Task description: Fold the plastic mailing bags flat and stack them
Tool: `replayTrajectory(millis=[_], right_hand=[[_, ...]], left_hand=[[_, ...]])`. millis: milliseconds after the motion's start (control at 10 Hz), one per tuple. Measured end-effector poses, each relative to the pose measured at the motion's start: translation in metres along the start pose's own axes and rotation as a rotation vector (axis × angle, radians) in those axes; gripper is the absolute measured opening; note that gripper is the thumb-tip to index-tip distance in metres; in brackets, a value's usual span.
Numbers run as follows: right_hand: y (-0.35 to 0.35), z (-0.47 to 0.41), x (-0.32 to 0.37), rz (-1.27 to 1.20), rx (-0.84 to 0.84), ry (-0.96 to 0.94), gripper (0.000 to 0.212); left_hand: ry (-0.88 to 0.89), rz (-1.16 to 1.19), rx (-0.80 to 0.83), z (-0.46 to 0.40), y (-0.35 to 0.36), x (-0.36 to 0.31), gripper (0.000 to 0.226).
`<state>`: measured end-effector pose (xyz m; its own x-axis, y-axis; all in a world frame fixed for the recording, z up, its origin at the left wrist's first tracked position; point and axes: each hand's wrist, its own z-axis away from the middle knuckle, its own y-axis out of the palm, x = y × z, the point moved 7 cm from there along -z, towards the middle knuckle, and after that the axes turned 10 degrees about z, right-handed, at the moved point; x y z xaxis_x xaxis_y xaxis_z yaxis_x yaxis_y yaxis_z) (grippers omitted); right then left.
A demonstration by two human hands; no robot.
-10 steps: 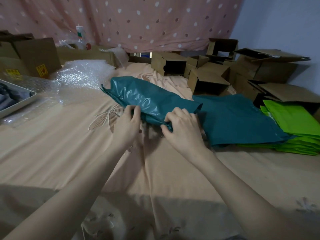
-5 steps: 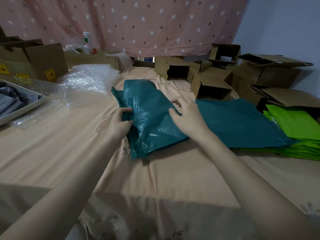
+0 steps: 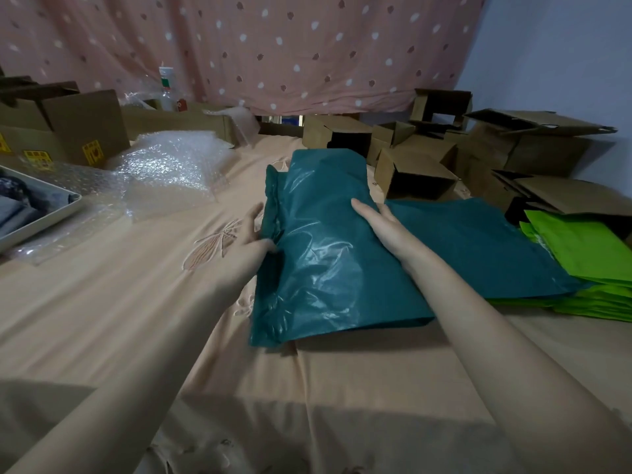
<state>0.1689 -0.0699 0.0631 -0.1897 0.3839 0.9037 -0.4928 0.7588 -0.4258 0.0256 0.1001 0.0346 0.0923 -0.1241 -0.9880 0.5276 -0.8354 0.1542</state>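
A crinkled teal mailing bag (image 3: 325, 261) lies lengthwise on the peach bedsheet (image 3: 102, 302) in front of me, still puffy. My left hand (image 3: 248, 241) touches its left edge, fingers stretched along the side and thumb against the plastic. My right hand (image 3: 379, 227) rests flat on the bag's right half with straight fingers. To the right, another teal bag (image 3: 485, 248) lies flat on a stack of bright green bags (image 3: 588, 261).
Open cardboard boxes (image 3: 413, 176) crowd the back right. Bubble wrap (image 3: 171, 165) lies at the back left, beside a tray of clothes (image 3: 41, 217) and larger boxes (image 3: 85, 128). A dotted pink curtain (image 3: 273, 46) hangs behind.
The teal bag has swung round from crosswise to lengthwise and come down onto the sheet. My right hand let go of its end and now lies flat on top.
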Motion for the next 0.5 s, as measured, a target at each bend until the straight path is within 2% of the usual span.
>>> replayTrajectory(millis=[100,200,300,400,500], right_hand=[[-0.004,0.002,-0.007,-0.048,0.043,0.014,0.097],[-0.009,0.004,-0.011,-0.065,0.059,-0.005,0.080],[-0.013,0.011,-0.007,-0.057,0.060,-0.016,0.071],[-0.021,0.018,-0.003,-0.103,0.050,-0.027,0.063],[-0.037,0.019,-0.005,-0.078,-0.025,-0.006,0.066]], left_hand=[[-0.107,0.041,-0.155,-0.007,-0.010,0.004,0.057],[-0.234,-0.012,-0.106,-0.017,-0.004,0.009,0.083],[-0.245,0.023,-0.107,-0.026,0.008,0.007,0.080],[-0.151,0.043,-0.185,-0.034,0.022,0.001,0.044],[-0.087,0.014,-0.245,-0.038,0.034,-0.005,0.029]])
